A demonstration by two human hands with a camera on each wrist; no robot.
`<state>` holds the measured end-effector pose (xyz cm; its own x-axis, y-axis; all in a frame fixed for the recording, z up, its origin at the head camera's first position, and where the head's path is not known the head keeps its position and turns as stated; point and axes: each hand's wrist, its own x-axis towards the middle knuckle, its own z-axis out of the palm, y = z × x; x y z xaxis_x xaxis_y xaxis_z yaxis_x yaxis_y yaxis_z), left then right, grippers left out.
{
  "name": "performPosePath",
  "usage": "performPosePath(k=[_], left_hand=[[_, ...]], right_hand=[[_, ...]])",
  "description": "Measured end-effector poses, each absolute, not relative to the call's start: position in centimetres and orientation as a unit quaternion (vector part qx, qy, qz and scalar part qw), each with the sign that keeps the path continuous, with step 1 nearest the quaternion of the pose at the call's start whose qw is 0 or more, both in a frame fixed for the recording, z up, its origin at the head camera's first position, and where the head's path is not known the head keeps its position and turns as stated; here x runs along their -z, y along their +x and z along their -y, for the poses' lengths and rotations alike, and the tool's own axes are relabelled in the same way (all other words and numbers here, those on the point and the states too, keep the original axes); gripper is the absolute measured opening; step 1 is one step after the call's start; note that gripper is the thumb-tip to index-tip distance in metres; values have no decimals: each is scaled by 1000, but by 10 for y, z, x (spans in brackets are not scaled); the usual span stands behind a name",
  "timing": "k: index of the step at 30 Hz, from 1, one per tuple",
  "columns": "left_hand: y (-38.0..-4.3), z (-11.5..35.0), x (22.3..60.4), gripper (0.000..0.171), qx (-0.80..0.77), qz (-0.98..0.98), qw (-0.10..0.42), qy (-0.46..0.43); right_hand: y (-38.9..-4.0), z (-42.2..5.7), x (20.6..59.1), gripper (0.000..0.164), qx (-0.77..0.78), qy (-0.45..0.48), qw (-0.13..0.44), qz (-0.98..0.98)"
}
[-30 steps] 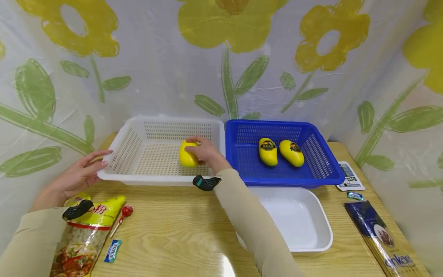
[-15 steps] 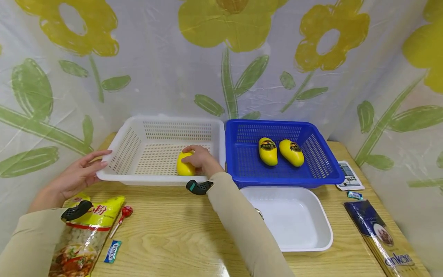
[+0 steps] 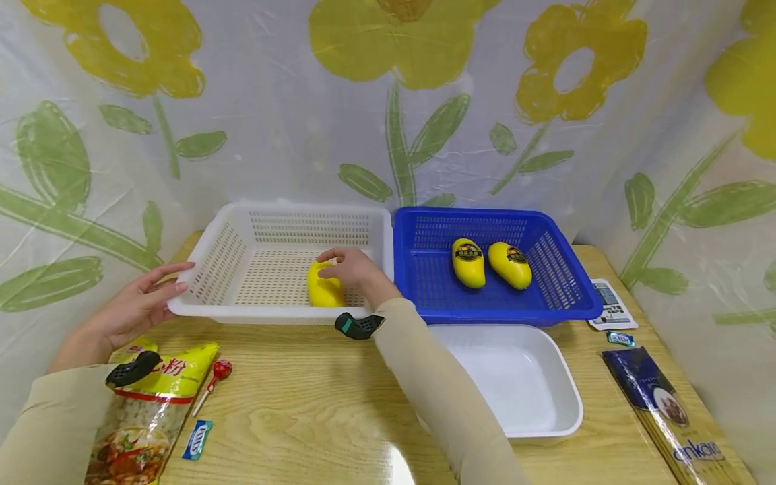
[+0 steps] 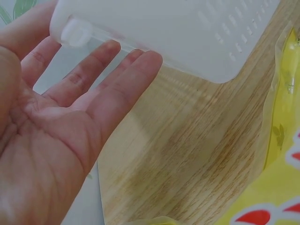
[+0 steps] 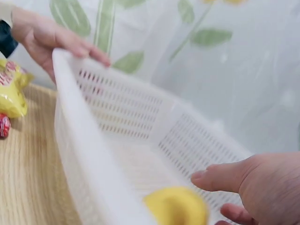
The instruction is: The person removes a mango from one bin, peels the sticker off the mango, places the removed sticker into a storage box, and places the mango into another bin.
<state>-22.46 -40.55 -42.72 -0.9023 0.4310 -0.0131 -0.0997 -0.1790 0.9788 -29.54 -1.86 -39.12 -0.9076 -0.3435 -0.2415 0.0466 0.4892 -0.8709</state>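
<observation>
A yellow mango point(image 3: 324, 288) lies in the white basket point(image 3: 267, 312), near its front right corner. My right hand point(image 3: 356, 271) hovers beside the mango inside the basket. In the right wrist view, a gap shows between the thumb point(image 5: 220, 177) and the mango point(image 5: 176, 206); the other fingers are partly out of frame. At the basket's left end, my left hand point(image 3: 142, 308) touches the rim with fairly straight fingers, which lie against the white plastic in the left wrist view. Two more mangoes, one upright point(image 3: 469, 264) and one slanted point(image 3: 510, 266), lie in the blue basket point(image 3: 485, 314).
A white tray point(image 3: 527, 377) sits in front of the blue basket, partly behind my right sleeve. At left lie a yellow food bag point(image 3: 151, 411), a lollipop point(image 3: 221, 370) and a small wrapped candy point(image 3: 197, 440). A spaghetti pack point(image 3: 667, 411) and a white packet point(image 3: 612, 306) lie at right.
My right hand has lowered the mango onto the basket's floor towards the front, and its fingers have come away from it. The left hand stays at the rim.
</observation>
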Motion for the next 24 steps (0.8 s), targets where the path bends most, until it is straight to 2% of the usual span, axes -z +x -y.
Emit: performPosePath(k=[5, 11, 19, 24], left_hand=[[-225, 406, 427, 43, -757, -613, 177, 142], [-224, 408, 428, 43, -759, -608, 182, 147], [-223, 407, 431, 42, -742, -641, 157, 116], [-226, 408, 431, 43, -751, -622, 172, 139]], right_hand=[[-285, -15, 359, 31, 514, -146, 200, -821], [-260, -81, 331, 29, 519, -193, 163, -817], [-214, -179, 327, 33, 568, -159, 123, -798], [-186, -234, 340, 37, 584, -101, 80, -802]])
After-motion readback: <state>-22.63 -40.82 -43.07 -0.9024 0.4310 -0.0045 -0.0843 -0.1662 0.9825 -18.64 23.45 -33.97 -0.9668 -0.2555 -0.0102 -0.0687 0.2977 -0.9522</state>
